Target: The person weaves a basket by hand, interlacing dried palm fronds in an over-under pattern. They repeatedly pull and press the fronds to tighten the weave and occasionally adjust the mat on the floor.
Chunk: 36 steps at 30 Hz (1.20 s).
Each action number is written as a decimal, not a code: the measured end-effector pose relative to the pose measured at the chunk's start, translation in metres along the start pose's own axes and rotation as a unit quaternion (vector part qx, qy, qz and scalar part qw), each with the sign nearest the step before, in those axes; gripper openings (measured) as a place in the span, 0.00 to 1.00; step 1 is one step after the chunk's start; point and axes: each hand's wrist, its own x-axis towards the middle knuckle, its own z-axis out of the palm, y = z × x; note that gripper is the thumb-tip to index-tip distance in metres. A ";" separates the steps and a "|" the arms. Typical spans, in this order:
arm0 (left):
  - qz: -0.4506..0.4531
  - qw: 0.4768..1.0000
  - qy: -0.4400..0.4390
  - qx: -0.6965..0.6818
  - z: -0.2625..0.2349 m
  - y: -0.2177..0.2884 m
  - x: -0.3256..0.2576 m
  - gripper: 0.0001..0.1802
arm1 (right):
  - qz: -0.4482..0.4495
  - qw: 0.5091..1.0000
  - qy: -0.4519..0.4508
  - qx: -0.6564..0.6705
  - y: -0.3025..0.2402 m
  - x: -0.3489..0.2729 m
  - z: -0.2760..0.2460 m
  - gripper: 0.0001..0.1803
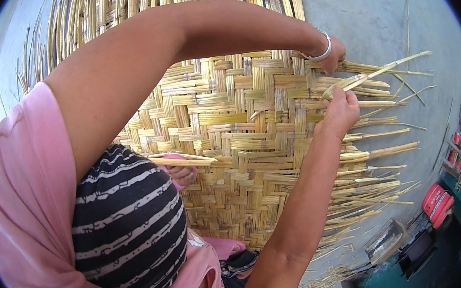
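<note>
A large mat of woven yellow-green reed strips (264,142) lies spread on the grey floor in front of me. At its upper right edge, my left hand (332,54), with a silver bangle on its wrist, is closed around the end of a strip; its fingertips are partly hidden. Just below it, my right hand (341,108) pinches a bent flat reed strip (355,82) whose free end points up and to the right. Both hands are close together over the loose strip ends.
Loose strip ends (381,154) stick out along the right edge, and long ones (105,1) at the upper left. A foot in a pink sandal (182,174) rests on the mat beside a loose strip (184,160). Red containers (437,204) and a clear box (388,241) stand at the right.
</note>
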 end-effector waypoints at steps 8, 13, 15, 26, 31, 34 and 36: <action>-0.027 0.966 -0.160 -0.203 -0.006 -0.017 0.013 0.20 | 0.004 0.999 0.001 0.034 -0.005 -0.006 -0.001 0.02; -0.016 0.971 -0.122 -0.204 0.000 -0.019 0.008 0.19 | 0.014 0.998 0.004 0.060 -0.002 -0.003 -0.002 0.03; -0.008 0.960 -0.083 -0.268 0.004 -0.023 0.001 0.17 | 0.023 0.996 0.017 0.082 -0.004 -0.004 0.002 0.03; 0.108 0.857 -0.173 -0.473 -0.001 -0.044 -0.005 0.09 | -0.009 0.994 -0.101 -0.033 0.017 0.023 0.007 0.12; 0.077 0.830 -0.132 -0.537 0.007 -0.046 -0.003 0.05 | -0.007 0.991 -0.133 -0.003 0.021 0.017 0.006 0.11; 0.056 0.854 -0.071 -0.512 0.009 -0.046 -0.003 0.06 | -0.015 0.991 -0.126 0.051 0.020 0.015 0.005 0.10; 0.032 0.867 -0.009 -0.497 0.011 -0.045 -0.006 0.07 | 0.004 0.997 -0.069 0.038 0.017 0.012 0.004 0.09</action>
